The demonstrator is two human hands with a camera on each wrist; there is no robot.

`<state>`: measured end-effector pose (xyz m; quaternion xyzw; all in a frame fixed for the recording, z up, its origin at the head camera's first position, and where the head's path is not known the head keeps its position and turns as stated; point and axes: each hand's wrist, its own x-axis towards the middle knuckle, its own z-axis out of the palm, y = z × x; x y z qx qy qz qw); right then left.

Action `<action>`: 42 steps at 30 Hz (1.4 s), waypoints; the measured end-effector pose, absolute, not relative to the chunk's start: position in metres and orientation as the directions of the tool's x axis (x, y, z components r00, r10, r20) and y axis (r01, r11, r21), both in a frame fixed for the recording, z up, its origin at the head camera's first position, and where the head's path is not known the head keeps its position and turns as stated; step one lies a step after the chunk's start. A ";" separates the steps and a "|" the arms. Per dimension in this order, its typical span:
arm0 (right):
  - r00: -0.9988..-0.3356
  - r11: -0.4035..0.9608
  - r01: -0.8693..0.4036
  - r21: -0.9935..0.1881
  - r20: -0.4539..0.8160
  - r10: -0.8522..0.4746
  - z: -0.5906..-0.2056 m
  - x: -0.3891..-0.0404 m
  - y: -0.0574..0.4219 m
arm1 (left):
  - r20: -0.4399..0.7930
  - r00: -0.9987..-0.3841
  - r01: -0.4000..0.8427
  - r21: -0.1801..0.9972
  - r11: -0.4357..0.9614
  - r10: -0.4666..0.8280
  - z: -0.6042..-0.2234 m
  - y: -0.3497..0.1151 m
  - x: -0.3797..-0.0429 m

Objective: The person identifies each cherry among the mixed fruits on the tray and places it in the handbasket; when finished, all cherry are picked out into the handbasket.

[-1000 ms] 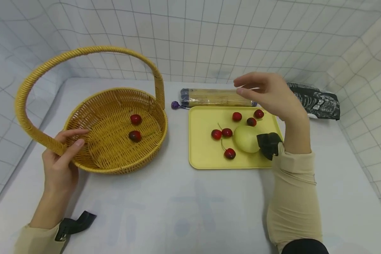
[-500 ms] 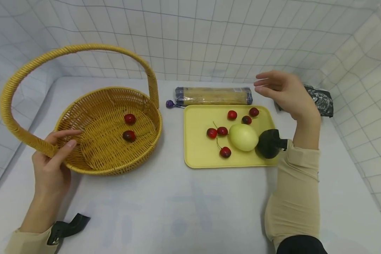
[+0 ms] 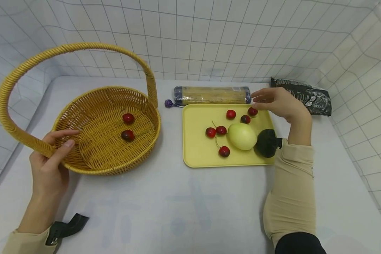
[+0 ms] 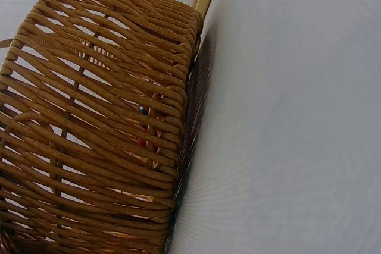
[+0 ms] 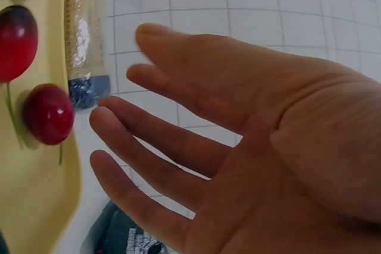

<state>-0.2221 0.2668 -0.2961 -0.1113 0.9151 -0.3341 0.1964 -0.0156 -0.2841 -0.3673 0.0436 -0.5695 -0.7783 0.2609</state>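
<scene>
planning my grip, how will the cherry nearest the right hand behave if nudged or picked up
That cherry would probably roll when nudged, being rounded. It looks glossy, so it may feel slippery. Being small, it is likely light.

The head view is bright and soft. Beside the basket [image 4: 101, 117] is a dark shadow [image 4: 200, 90]. One cherry [image 5: 49, 114] has shiny spots.

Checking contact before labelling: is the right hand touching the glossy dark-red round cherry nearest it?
Apart: the right wrist view shows a clear gap between the right hand and that cherry.
</scene>
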 end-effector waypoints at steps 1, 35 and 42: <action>-0.889 0.763 -0.074 -0.642 -0.304 -0.342 -0.298 -0.223 0.268 | 0.226 -0.861 0.353 0.911 -0.215 -0.455 -0.367 -0.284 -0.016; -0.883 0.839 -0.109 -0.534 -0.336 -0.328 -0.319 -0.230 0.255 | 0.215 -0.865 0.352 0.904 -0.243 -0.453 -0.368 -0.285 -0.017; -0.896 0.824 -0.138 -0.549 -0.286 -0.341 -0.315 -0.230 0.255 | 0.208 -0.863 0.342 0.911 -0.230 -0.460 -0.367 -0.284 -0.016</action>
